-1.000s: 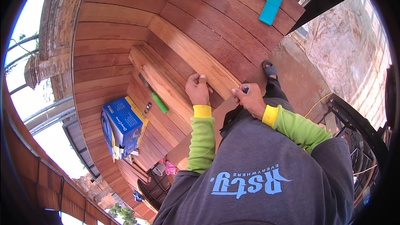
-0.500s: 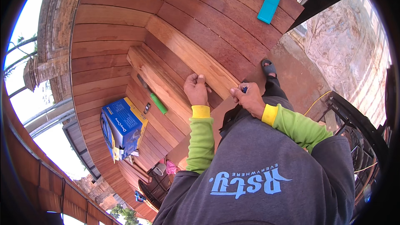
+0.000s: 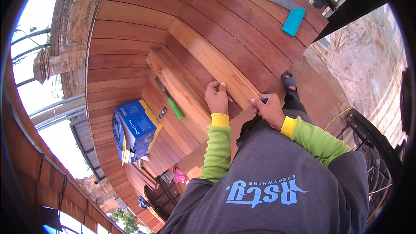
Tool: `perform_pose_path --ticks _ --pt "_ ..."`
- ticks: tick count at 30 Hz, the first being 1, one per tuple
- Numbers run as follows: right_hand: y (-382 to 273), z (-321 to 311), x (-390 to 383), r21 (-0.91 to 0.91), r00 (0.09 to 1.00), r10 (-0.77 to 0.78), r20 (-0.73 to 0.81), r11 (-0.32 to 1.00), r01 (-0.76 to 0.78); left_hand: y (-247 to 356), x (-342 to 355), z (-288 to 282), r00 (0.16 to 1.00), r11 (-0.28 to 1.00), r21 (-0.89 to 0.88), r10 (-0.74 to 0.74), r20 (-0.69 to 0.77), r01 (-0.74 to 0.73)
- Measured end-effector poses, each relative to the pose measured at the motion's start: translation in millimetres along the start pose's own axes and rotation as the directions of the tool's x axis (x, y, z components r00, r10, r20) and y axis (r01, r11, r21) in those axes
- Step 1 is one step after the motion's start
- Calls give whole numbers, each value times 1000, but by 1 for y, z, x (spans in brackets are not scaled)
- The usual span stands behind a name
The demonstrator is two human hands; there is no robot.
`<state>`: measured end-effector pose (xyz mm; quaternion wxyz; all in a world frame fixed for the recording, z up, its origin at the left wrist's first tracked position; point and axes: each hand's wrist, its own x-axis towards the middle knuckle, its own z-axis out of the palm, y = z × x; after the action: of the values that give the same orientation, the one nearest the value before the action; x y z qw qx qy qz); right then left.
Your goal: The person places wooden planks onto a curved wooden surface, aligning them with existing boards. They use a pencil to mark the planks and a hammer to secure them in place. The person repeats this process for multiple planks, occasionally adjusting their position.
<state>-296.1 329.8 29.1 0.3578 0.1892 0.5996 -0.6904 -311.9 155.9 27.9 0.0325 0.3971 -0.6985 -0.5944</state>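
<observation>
The long board (image 3: 214, 62) lies on the planked table (image 3: 236, 32), one end at the near edge. There the right hand (image 3: 270, 110) is closed round a small blue thing (image 3: 265, 100). The left hand (image 3: 218, 98) has bent fingers beside the board; whether they grip, I cannot tell. Pressing that hand firmly to the wood should prevent slipping.

Head view, single: left unit of a side-by-side fisheye pair, head-worn. Direction: downward, over the wearer's shirt (image 3: 277, 160). Range: close; shirt largest, left hand (image 3: 217, 98) and right hand (image 3: 270, 111) beyond it, near centre. Coverage: wide, taking in plank counter (image 3: 236, 30), floor (image 3: 316, 82), leftward sky (image 3: 43, 0); straight edges bowed.
</observation>
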Motion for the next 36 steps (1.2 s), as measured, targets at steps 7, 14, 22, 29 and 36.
perform_pose_path --ticks 7,14,22,29,36 --pt "2 0 1 30 1000 -3 -11 1000 3 0 27 1 978 930 327 198 -66 -166" --pt "6 0 2 16 999 -38 -8 999 38 49 110 27 896 685 718 387 -215 -124" --pt "8 2 2 31 999 -35 -34 999 36 91 200 36 888 628 770 285 -360 111" --pt "11 2 4 34 999 -38 -29 999 38 108 253 31 904 575 803 242 -352 159" --pt "5 1 3 46 999 -7 -33 999 9 108 263 34 900 559 812 250 -359 168"
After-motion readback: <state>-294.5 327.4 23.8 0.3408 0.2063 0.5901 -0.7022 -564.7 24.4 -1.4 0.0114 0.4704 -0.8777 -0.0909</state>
